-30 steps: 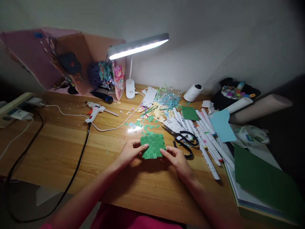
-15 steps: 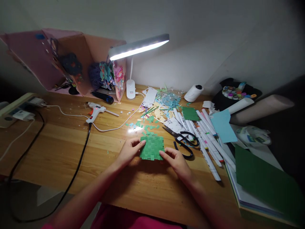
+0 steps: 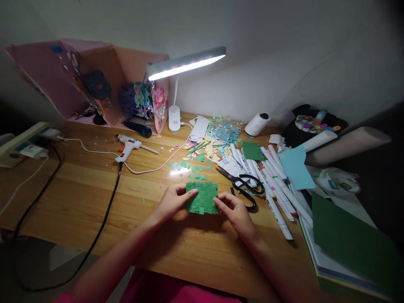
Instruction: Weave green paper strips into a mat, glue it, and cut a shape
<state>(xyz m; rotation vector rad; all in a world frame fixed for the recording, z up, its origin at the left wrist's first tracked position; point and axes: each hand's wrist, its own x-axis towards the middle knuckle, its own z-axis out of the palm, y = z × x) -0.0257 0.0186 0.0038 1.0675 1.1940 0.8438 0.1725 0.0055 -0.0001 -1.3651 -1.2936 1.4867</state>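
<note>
A small woven mat of green paper strips (image 3: pixel 203 197) is held just above the wooden desk (image 3: pixel 94 189) in front of me. My left hand (image 3: pixel 172 202) pinches its left edge, thumb on top. My right hand (image 3: pixel 235 210) grips its lower right corner with curled fingers. Loose green paper scraps (image 3: pixel 197 166) lie on the desk just behind the mat.
Black scissors (image 3: pixel 244 185) and several white markers (image 3: pixel 274 185) lie to the right, by a blue sheet (image 3: pixel 295 166) and a dark green sheet (image 3: pixel 350 237). A glue gun (image 3: pixel 129 147) with its cable lies at left. A lit desk lamp (image 3: pixel 186 65) and a pink box (image 3: pixel 94 84) stand behind.
The mat has been turned and tilted slightly between my hands; my fingers have shifted along its edges. Nothing else on the desk has moved.
</note>
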